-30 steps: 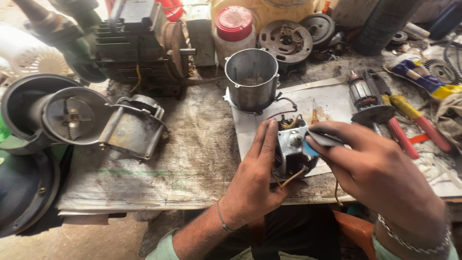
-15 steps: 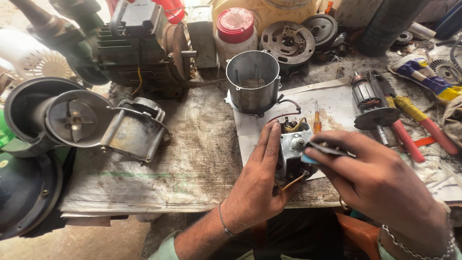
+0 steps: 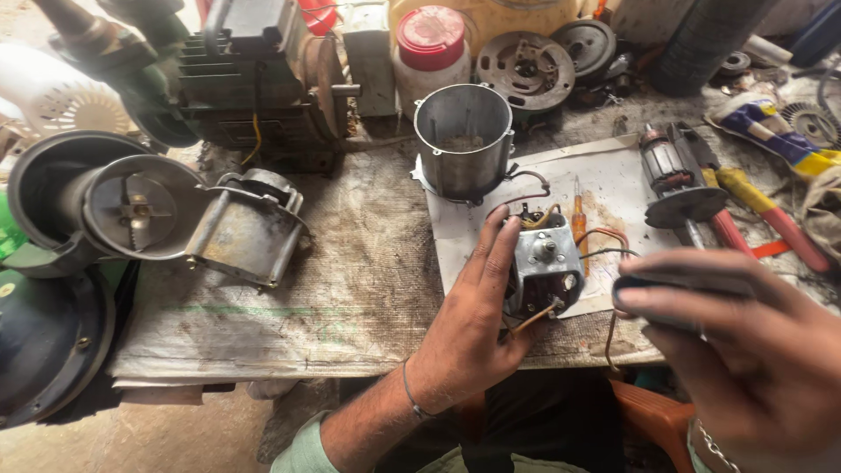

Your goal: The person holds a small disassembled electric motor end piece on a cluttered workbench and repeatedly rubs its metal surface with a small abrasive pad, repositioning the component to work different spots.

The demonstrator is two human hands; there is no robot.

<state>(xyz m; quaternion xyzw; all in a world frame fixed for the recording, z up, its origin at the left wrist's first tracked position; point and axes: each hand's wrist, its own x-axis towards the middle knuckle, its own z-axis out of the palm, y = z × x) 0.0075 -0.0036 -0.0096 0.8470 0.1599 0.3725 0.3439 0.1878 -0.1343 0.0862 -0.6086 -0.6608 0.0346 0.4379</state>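
- Small motor stator [image 3: 545, 263] was gripped by closed left hand [image 3: 469, 328] fingers.
- Dark flat part [image 3: 679, 293] was pinched in right hand [image 3: 745, 359].
- Armature [image 3: 670, 180] and metal housing [image 3: 462, 140] lay apart beyond fingers; reassembly judged undone.

At the back of the bench stands a white plastic jar [image 3: 429, 66] with a round red screw lid, just behind the open metal cylinder [image 3: 462, 140]. Behind the jar rises a big yellow container [image 3: 491, 17], only its lower wall showing. Far right, a crumpled packet [image 3: 775, 136] in blue, white and yellow lies on the bench top (its print is too blurred to make out). There are no screens, signs or separate labels to be seen.
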